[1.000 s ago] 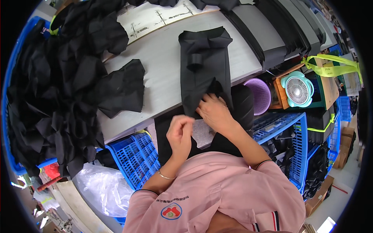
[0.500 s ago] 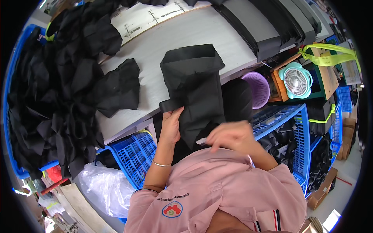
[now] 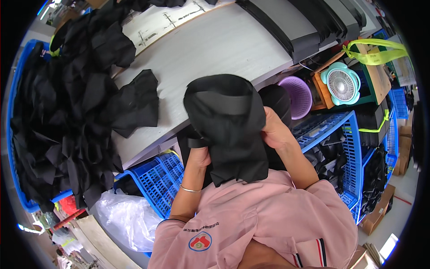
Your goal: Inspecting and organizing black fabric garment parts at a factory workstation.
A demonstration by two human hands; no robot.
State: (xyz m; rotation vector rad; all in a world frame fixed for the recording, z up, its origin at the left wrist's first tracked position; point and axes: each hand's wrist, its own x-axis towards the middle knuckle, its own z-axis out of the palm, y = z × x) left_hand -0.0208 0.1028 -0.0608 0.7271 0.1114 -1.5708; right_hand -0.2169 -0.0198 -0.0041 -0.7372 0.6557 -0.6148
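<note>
A black fabric piece (image 3: 237, 143), tube-like with its wide mouth facing away from me, hangs in front of my chest over the table's near edge. A lighter dark band runs inside its mouth. My left hand (image 3: 202, 156) is closed at its left side, by a short black strap (image 3: 197, 142) that sticks out; those fingers are partly behind the cloth. On the opposite side my right hand (image 3: 275, 129) pinches the fabric's right edge between thumb and fingers.
Crumpled black pieces heap up in a blue crate (image 3: 22, 179) at left; one loose piece (image 3: 136, 105) lies on the grey table (image 3: 197, 49). Stacked black-and-grey sheets (image 3: 286, 27) sit at far right. A purple basket (image 3: 296, 96), a turquoise fan (image 3: 341, 84) and blue crates (image 3: 351, 157) stand right.
The fabric piece has come nearer to me, its mouth rounding open. My right hand rose from my chest to its right edge; the small white thing by that hand no longer shows.
</note>
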